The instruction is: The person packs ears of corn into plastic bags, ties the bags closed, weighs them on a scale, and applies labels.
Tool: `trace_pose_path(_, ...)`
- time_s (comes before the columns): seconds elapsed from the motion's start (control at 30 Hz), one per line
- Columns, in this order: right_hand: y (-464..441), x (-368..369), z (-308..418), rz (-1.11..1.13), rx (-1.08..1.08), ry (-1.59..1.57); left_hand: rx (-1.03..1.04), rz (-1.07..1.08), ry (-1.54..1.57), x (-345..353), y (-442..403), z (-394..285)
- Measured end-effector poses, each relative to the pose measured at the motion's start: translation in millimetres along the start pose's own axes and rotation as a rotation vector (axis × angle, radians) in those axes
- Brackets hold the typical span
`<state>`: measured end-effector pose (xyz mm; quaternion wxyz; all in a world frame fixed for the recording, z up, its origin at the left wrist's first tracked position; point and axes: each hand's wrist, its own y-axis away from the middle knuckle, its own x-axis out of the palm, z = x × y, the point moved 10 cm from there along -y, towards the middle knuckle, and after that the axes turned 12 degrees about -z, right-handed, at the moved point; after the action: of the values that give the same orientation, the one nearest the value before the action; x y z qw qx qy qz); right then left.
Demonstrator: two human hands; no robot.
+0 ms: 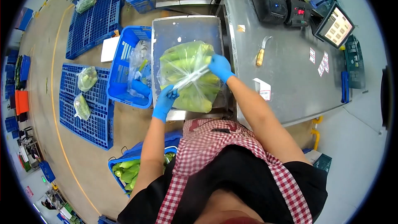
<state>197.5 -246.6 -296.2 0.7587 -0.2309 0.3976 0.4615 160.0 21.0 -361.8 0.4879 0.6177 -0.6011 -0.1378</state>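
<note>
Blue basket (pixel 114 87) left, beside metal platform (pixel 159 27), seemingly for easy reach. Left hand (pixel 166 99) clamped on near-left end of the clear bag's (pixel 182 62) twisted neck. Bag lies on the platform, which takes its weight. Right hand (pixel 221 67), apart from left, grips the neck's far-right end, likely keeping it taut. Neck's long axis: diagonal, near-left to far-right; green ears inside, probably corn (plastic glare), roughly left-right.

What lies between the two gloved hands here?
In the head view, gathered clear plastic of the produce bag spans from left hand to right hand.
</note>
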Motion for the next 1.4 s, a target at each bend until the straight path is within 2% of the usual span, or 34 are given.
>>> trace_pose_path(0.03, 7.3, 20.8, -32.4, 0.070, 0.129, 0.058, -0.042, -0.017, 0.092, -8.7, -3.8, 9.8)
trace_pose_path(0.07, 17.2, 22.9, -35.8, 0.055, 0.147, 0.098, -0.088, -0.036, 0.180, -19.5, -10.7, 22.0)
trace_pose_path(0.1, 21.5, 13.1, -26.5, 0.020, 0.142, 0.094, -0.335, 0.233, 0.337, 1.3, -2.3, 39.9)
trace_pose_path(0.13, 23.7, 1.4, -18.4, -0.013, 0.138, 0.092, -0.337, 0.246, 0.051, -8.1, -4.5, 53.0)
trace_pose_path(0.2, 22.2, -6.9, 2.9, 0.018, -0.008, 0.075, -0.337, 0.267, -0.523, 1.2, 27.1, 55.9)
trace_pose_path(0.23, 22.1, -10.6, 10.0, 0.029, -0.082, 0.071, -0.212, 0.276, -0.672, 6.8, 33.4, 37.0)
trace_pose_path(0.27, 22.7, -9.6, 2.8, 0.059, -0.055, 0.103, -0.088, 0.344, -0.511, 4.0, 18.0, 22.9)
trace_pose_path(0.33, 26.5, 2.6, -14.0, 0.121, -0.007, 0.156, 0.212, 0.191, -0.095, -27.4, -7.7, -27.7)
trace_pose_path(0.37, 34.7, 9.8, -23.5, 0.131, 0.000, 0.180, 0.143, 0.187, -0.097, -30.4, -1.2, -29.9)
trace_pose_path(0.47, 54.6, 30.2, -46.7, 0.124, 0.089, 0.170, -0.163, -0.197, 0.096, -95.3, -27.5, 29.0)
trace_pose_path(0.5, 53.3, 28.6, -45.8, 0.099, 0.019, 0.093, -0.128, -0.080, 0.024, -85.5, -19.6, 33.0)
trace_pose_path(0.53, 56.3, 37.1, -59.2, 0.278, -0.027, -0.024, -0.063, -0.180, -0.082, -96.7, -16.2, 33.6)
trace_pose_path(0.6, 70.0, -52.3, -15.4, 0.103, -0.265, -0.308, 0.074, -0.346, -0.282, -85.0, 24.3, 11.7)
trace_pose_path(0.67, 66.3, -117.4, -92.8, -0.280, 0.052, -0.282, 0.349, -0.413, -0.374, -116.4, 28.6, -18.0)
trace_pose_path(0.73, 83.4, -201.6, -166.6, -0.585, 0.239, -0.253, 0.607, -0.606, -0.546, -133.7, 63.0, -50.3)
trace_pose_path(0.8, 113.8, -239.2, -212.6, -0.482, 0.555, 0.240, 0.612, -0.501, -0.440, -106.8, 80.8, -45.5)
trace_pose_path(0.83, 118.8, -216.3, -244.0, -0.294, 0.592, 0.120, 0.613, -0.449, -0.389, -90.1, 86.7, -39.3)
trace_pose_path(0.9, 133.0, -155.5, -294.6, 0.085, 0.644, -0.118, 0.693, -0.203, -0.512, -28.3, 89.5, -22.7)
trace_pose_path(0.93, 135.7, -152.9, -294.9, 0.049, 0.672, -0.296, 0.680, -0.183, -0.624, 8.0, 100.4, -8.3)
trace_pose_path(1.0, 136.3, -134.1, -269.8, -0.009, 0.703, -0.661, 0.521, 0.059, -0.610, 70.1, 104.6, 36.9)
trace_pose_path(1.03, 133.0, -138.7, -240.3, -0.038, 0.609, -0.704, 0.454, 0.073, -0.625, 96.1, 114.4, 56.0)
trace_pose_path(1.1, 138.2, -134.8, -182.7, 0.106, 0.478, -0.838, 0.502, 0.133, -0.673, 134.8, 124.1, 82.8)
trace_pose_path(1.17, 149.7, -135.5, -127.6, 0.231, 0.354, -0.929, 0.319, 0.124, -0.504, 164.5, 152.0, 97.5)
trace_pose_path(1.27, 165.3, -136.5, -81.6, 0.338, 0.258, -0.926, 0.044, 0.093, -0.395, 152.8, 144.0, 124.3)
trace_pose_path(1.3, 170.2, -138.5, -72.0, 0.347, 0.247, -0.902, 0.102, 0.141, -0.332, 149.3, 145.4, 123.6)
trace_pose_path(1.4, 178.8, -133.8, -55.1, 0.346, 0.119, -0.825, 0.255, -0.002, -0.335, 124.4, 168.0, 114.8)
